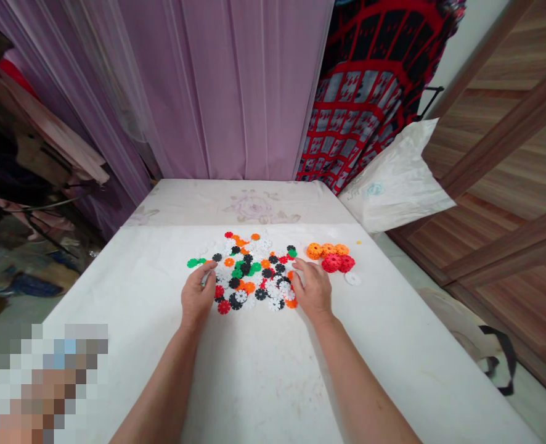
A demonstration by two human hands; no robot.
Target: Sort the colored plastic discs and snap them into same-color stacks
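A loose pile of small notched discs (246,269) lies on the table between the two hands, in white, black, orange, red and green, many of them overlapping. Taking the pile as the centre of the clock, a few green discs (193,263) lie at its edge toward nine o'clock, and a red disc (224,307) lies near its edge at seven.

The left hand (199,293) is at eight o'clock, just beside the pile, its fingers bent inward; a bit of green shows by the thumb, but I cannot tell whether the hand pinches a disc. The right hand (313,287) is at four o'clock, its fingers loosely curved and its thumb set apart from them, at the edge of the pile.

Past the right hand, at about three o'clock, stand orange stacks (328,250) of discs, with red stacks (333,263) touching them on the near side. A single white disc (352,279) lies just beside the red ones.

A white cloth covers the table (259,376), with a flower print (252,208) at twelve o'clock. Beyond that hangs a purple curtain (240,92), and at one o'clock a red and black patterned cloth (347,98). A white bag (400,179) sits at two, before wooden doors (508,148). Clothes (51,132) hang at ten.
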